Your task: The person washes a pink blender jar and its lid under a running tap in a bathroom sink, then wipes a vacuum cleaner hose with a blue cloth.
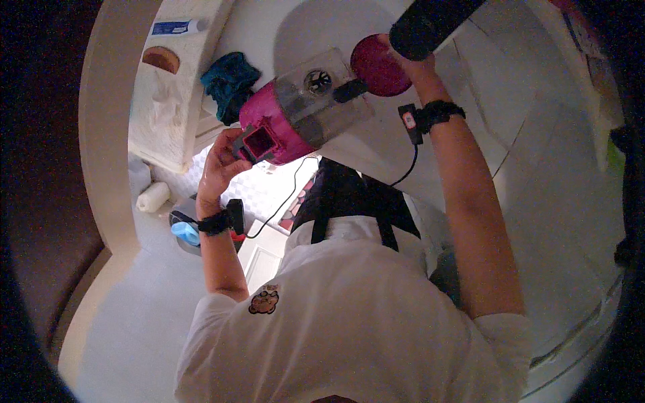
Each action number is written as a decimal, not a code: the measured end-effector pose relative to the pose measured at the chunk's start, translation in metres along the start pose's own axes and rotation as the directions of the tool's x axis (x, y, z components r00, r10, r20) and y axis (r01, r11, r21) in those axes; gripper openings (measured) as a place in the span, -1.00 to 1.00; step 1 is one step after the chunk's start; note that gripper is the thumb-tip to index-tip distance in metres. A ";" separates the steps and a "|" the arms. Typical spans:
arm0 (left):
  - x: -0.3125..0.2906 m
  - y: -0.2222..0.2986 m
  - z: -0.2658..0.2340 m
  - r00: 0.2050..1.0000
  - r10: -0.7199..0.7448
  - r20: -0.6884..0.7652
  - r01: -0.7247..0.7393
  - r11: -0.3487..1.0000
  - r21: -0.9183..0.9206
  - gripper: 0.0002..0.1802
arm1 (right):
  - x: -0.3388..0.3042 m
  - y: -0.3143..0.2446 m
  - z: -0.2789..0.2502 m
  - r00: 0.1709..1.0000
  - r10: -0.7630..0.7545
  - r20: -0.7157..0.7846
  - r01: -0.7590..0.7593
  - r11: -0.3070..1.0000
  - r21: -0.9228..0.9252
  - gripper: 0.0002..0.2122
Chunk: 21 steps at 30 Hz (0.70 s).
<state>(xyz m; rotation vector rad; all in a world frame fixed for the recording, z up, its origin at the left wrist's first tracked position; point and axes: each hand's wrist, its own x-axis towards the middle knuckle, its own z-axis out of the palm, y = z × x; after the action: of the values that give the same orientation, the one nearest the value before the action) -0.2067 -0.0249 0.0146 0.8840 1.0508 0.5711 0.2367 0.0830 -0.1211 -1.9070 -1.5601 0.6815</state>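
A see-through dust canister with a magenta end band, like a vacuum cleaner's bin, is tilted in front of me. My left hand grips the grey part at its magenta end, beside a square opening. A dark grey latch-like piece shows at the clear end. Next to it, my right hand has its fingers closed at the edge of a round magenta disc. A dark cylinder hides part of that hand; I cannot tell whether the hand touches it.
A white ledge on the left bears a blue-and-white tube. A teal cloth lies beside the ledge. Lower left are a white roll and a light blue item. A black cable hangs from my left wrist.
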 end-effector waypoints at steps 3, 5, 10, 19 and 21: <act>0.000 -0.001 -0.004 1.000 0.025 0.003 -0.025 0.999 0.028 -0.27 | 0.001 0.000 0.016 0.953 -0.276 -0.123 0.252 0.950 -0.183 -0.62; -0.001 -0.003 -0.006 0.999 0.042 -0.010 -0.042 0.999 -0.029 -0.27 | 0.006 0.005 0.022 0.983 -0.181 -0.039 0.169 0.961 -0.219 -0.65; 0.004 -0.005 -0.013 0.998 0.040 0.042 -0.039 0.999 -0.013 -0.27 | 0.009 0.021 0.016 0.958 0.176 0.227 -0.249 0.902 0.353 -0.72; 0.005 -0.017 -0.022 0.994 0.061 0.092 -0.060 0.998 -0.011 -0.30 | -0.040 0.023 0.006 0.978 -0.209 0.001 0.208 0.971 -0.117 -0.86; 0.005 -0.019 -0.023 0.995 0.061 0.084 -0.058 0.998 -0.033 -0.31 | -0.046 0.021 0.007 0.971 -0.239 0.035 0.235 0.904 -0.357 -0.84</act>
<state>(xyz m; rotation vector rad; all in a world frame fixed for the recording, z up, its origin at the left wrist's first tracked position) -0.2259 -0.0232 -0.0084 0.9076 0.9388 0.5931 0.2376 0.0350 -0.1392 -1.9157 -1.9780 0.2934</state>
